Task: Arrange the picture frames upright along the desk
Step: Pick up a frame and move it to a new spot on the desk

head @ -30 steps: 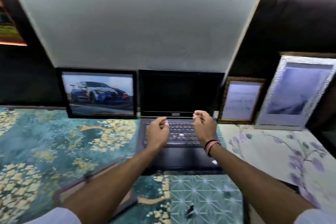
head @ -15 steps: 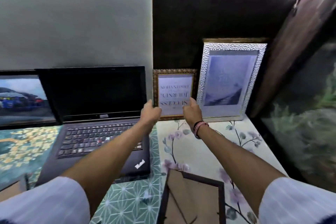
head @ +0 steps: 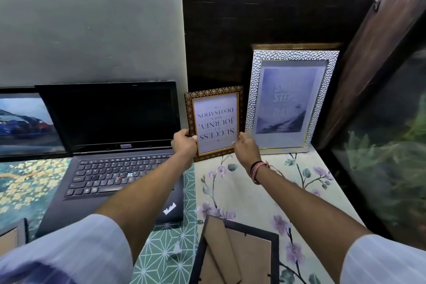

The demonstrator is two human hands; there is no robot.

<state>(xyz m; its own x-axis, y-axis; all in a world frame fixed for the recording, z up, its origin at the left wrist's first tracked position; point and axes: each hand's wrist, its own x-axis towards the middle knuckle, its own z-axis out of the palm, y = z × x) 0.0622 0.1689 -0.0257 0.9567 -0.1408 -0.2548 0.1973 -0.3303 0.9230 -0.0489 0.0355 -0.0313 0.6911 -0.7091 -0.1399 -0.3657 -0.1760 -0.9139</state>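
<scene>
Both hands' grip, left hand (head: 184, 143) and right hand (head: 245, 148), clasps the gold-patterned frame (head: 215, 122), text upside down.

Small frame (head: 215, 123) between laptop (head: 110, 145) and large frame (head: 290, 99).

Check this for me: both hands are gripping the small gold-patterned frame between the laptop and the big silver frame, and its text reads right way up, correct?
Not quite. In the head view the small gold-patterned frame has its text upside down. The left hand and right hand do grip it, between laptop and silver frame.

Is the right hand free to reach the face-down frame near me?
Probably not yet: the right hand is gripping the gold-patterned frame, though nothing lies over the face-down frame.
</scene>
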